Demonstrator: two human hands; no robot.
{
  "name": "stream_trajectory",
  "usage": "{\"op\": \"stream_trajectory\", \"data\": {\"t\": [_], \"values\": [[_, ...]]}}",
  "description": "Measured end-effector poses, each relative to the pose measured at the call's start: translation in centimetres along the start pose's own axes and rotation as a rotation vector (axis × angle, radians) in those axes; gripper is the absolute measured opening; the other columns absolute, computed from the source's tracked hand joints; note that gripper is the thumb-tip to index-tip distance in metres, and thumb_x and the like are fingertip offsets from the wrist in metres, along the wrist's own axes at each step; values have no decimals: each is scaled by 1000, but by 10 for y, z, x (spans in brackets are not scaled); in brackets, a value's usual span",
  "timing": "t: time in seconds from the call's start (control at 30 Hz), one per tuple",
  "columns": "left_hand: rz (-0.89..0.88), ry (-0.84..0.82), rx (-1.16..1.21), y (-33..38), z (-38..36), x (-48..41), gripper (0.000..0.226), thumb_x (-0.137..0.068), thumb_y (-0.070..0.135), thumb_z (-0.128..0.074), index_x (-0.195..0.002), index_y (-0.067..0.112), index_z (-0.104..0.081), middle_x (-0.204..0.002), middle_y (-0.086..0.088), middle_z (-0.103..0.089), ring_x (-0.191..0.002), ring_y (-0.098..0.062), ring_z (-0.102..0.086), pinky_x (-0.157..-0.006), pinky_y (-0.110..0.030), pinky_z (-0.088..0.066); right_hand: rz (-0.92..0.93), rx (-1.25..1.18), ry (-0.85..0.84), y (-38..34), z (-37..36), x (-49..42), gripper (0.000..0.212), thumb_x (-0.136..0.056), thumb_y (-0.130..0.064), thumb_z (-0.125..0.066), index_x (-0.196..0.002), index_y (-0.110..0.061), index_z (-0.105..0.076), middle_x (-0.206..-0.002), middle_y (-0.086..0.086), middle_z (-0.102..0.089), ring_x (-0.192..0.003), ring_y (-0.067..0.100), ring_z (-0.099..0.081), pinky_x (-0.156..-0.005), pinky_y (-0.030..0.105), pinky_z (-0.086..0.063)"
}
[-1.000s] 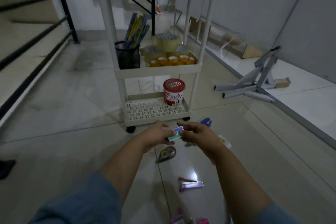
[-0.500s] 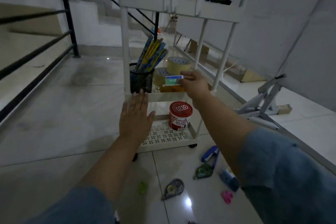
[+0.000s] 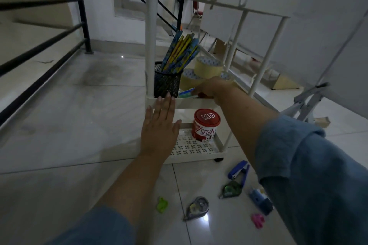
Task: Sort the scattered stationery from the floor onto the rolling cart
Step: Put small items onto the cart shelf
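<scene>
Black stair railing (image 3: 81, 10) at left, grey folded metal stand (image 3: 304, 103) at right, perhaps cardboard box (image 3: 284, 83) behind

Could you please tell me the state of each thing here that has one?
Red-lidded white plastic tub: closed, upright on bottom shelf.
Blue stapler: hinged open, on floor.
Black mesh pencil cup: upright, full.
Left hand: open, at middle shelf rim.
Right hand: pinching small green-white box.

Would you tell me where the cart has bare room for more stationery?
The bottom shelf is bare left of the red tub. The middle shelf is crowded: mesh cup, tape rolls, and the right hand holding a small box.
</scene>
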State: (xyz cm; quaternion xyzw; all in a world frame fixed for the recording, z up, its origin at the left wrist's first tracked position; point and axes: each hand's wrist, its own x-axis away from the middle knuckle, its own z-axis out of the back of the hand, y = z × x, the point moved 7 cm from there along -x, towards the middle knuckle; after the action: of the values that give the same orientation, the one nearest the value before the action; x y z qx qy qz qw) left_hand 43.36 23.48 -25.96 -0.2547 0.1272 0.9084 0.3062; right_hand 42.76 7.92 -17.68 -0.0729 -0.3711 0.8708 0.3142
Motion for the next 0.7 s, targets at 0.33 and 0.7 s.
{"op": "stream_trajectory", "data": {"t": [0.33,0.7], "values": [[-20,-4,40,0,-2,1,62,-90,40,-26,-142,8,-37,-148,-9,-38,-136,-26,-38,-109,-42,-20,41,218,41,-1,-4,4,25,-89,-27,-61,-107,-11,-56,-109,13,-56,-113,28,-52,-93,35,-42],[-50,-133,140,0,-1,7,70,-87,49,-4,-149,16,1,-158,0,3,-147,-18,2,-115,-32,6,98,154,135,1,-12,18,33,-95,-20,-43,-123,-5,-54,-130,19,-52,-112,28,-51,-75,27,-44]]}}
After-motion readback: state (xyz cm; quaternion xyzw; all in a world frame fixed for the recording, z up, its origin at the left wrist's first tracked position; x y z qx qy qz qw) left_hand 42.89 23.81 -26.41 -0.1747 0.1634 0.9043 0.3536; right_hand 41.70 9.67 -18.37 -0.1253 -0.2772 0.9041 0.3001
